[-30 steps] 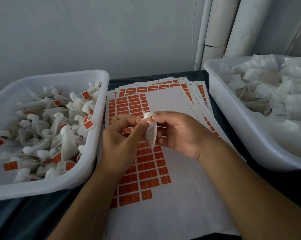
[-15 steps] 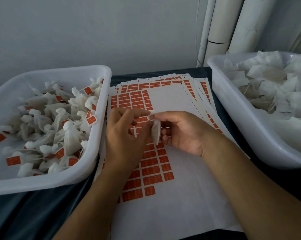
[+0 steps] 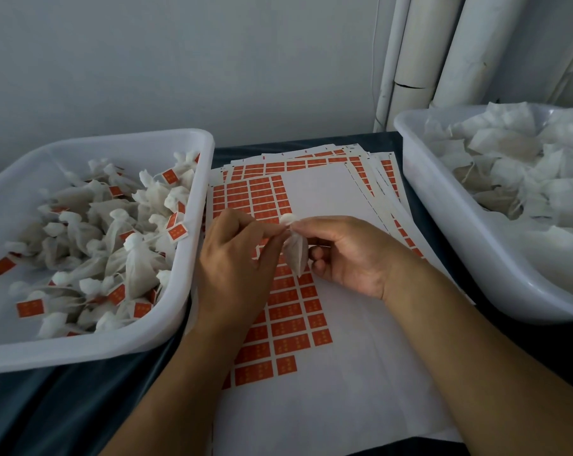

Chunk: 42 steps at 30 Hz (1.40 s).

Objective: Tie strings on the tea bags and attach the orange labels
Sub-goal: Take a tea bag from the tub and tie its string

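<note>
A small white tea bag (image 3: 296, 251) hangs between my hands above the label sheets, its gathered top bunched into a knob. My right hand (image 3: 347, 255) pinches the bag at its neck with thumb and forefinger. My left hand (image 3: 235, 258) pinches at the same neck from the left; the string there is too thin to make out. Under both hands lies a stack of white sheets with orange labels (image 3: 288, 311) in rows, many of them peeled off.
A white tub (image 3: 193, 153) on the left holds several tied tea bags with orange labels. A second white tub (image 3: 443, 205) on the right is heaped with untied white bags. White pipes (image 3: 410, 60) stand at the back right. Dark cloth covers the table.
Both hands stay at the bag's neck, their fingers working there. The bag's top now shows as a tight knob between the fingertips. The view has tilted slightly.
</note>
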{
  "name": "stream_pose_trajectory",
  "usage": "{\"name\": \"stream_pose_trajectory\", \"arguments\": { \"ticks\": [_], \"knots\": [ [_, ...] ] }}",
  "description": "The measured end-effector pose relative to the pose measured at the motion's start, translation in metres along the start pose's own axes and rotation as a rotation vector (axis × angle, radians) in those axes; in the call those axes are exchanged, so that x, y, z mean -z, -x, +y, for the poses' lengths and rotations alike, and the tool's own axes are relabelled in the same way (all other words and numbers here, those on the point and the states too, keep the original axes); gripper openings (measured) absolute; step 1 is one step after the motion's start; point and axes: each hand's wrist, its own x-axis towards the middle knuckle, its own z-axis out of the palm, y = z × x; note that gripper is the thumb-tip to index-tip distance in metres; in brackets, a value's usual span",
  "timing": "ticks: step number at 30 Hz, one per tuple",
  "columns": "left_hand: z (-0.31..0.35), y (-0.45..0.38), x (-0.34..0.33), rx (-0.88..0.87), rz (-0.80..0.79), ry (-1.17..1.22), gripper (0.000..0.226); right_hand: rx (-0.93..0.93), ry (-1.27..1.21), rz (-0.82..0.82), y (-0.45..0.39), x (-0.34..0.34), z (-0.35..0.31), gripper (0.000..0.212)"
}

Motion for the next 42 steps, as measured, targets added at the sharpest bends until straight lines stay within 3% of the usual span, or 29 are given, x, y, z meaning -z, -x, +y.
{"name": "stream_pose_trajectory", "arguments": {
  "ticks": [7, 12, 20, 31, 34, 39, 42],
  "knots": [
    [0.008, 0.0, -0.003, 0.248, -0.205, 0.006, 0.007, 0.451, 0.693, 0.236, -0.002, -0.009, 0.004, 0.013],
    [0.013, -0.002, -0.001, 0.445, -0.327, 0.272, 0.024, 0.551, 0.877, 0.221, -0.004, -0.006, 0.008, 0.012],
    [0.006, -0.004, 0.004, 0.758, -0.367, 0.785, 0.041, 0.552, 0.684, 0.045, -0.003, -0.007, 0.006, 0.013],
    [0.005, -0.008, 0.005, 1.086, -0.257, 1.339, 0.019, 0.504, 0.579, -0.118, 0.003, -0.004, 0.004, 0.038],
    [0.007, -0.008, 0.004, 1.103, -0.237, 1.407, 0.019, 0.54, 0.654, -0.085, 0.002, -0.006, 0.005, 0.04],
    [0.009, -0.01, 0.005, 1.066, -0.165, 1.489, 0.032, 0.574, 0.556, -0.023, 0.004, -0.005, 0.001, 0.02],
    [0.011, -0.01, 0.005, 1.072, -0.096, 1.539, 0.028, 0.613, 0.537, -0.012, 0.006, -0.001, -0.004, 0.017]
  ]
}}
